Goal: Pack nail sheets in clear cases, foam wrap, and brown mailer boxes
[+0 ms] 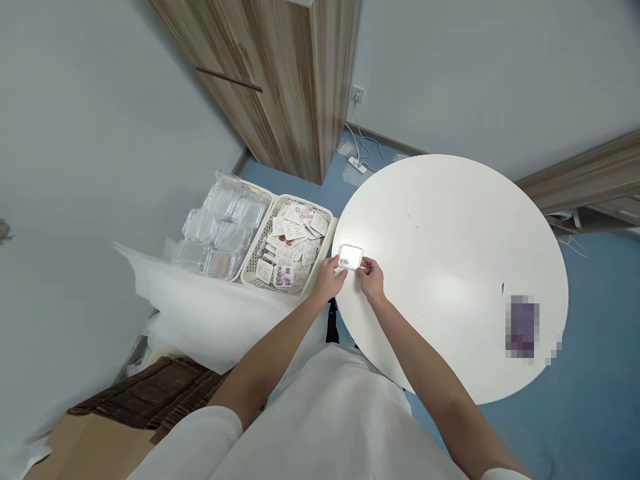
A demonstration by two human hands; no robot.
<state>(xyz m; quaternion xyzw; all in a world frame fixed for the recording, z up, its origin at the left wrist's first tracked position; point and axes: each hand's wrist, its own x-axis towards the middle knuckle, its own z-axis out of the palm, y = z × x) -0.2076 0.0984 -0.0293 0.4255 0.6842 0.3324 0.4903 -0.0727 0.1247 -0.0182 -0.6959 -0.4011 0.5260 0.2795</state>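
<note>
A small clear plastic box (351, 257) is held at the left edge of the round white table (450, 220). My left hand (329, 279) grips its left side, and my right hand (371, 278) pinches its lower right corner. Something small and dark shows in the box's lower left part; the details are too small to tell. Left of my left hand stands a white basket (329, 225) full of printed cards (294, 230). Farther left, a second basket (270, 195) holds several clear plastic boxes (234, 237).
A blurred purple object (523, 327) lies on the table's right side. White wrapping sheet (200, 307) hangs below the baskets, near a brown padded item (150, 393). Behind stand a wooden cabinet (285, 80) and a power strip (357, 165) on the blue floor.
</note>
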